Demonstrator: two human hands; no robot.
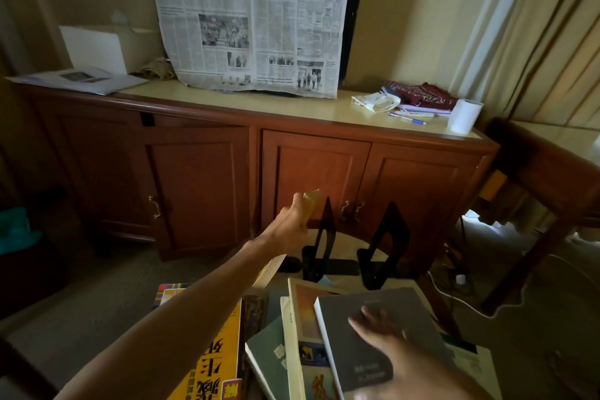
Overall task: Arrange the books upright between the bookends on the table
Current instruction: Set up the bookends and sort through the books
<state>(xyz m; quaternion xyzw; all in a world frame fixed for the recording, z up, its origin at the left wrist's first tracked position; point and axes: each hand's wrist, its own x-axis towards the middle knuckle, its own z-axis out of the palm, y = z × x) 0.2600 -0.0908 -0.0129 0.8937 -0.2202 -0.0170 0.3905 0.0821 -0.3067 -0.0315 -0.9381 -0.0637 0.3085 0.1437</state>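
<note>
The left hand [289,221] reaches far forward with its fingers wrapped around the top of a yellowish book [311,204], carrying it upright toward the left bookend [319,245]. The book's lower edge shows below the forearm, so it seems to be held on end, ready to stand beside or against that bookend; whether it touches the bookend yet cannot be told, since the wrist hides the meeting point.

The right bookend [383,248] stands apart from the left one, both black metal, with no book yet standing in the gap between them. They sit at the far edge of the counter [422,294] that carries the books (most of its surface is covered).

The right hand [386,339] lies flat, fingers spread, on the cover of a grey book [363,357] at the top of a loose heap. That pose likely steadies the heap while the other arm stretches over it, or marks the next book to lift. Under the grey book lie an orange-covered book [300,312] and a green book [268,351], and to the left a large yellow book [217,367] with bold characters.

Judging by the empty gap, the arranging is barely begun. The heap lies fanned and overlapping, so lifting one could drag its neighbours.
</note>
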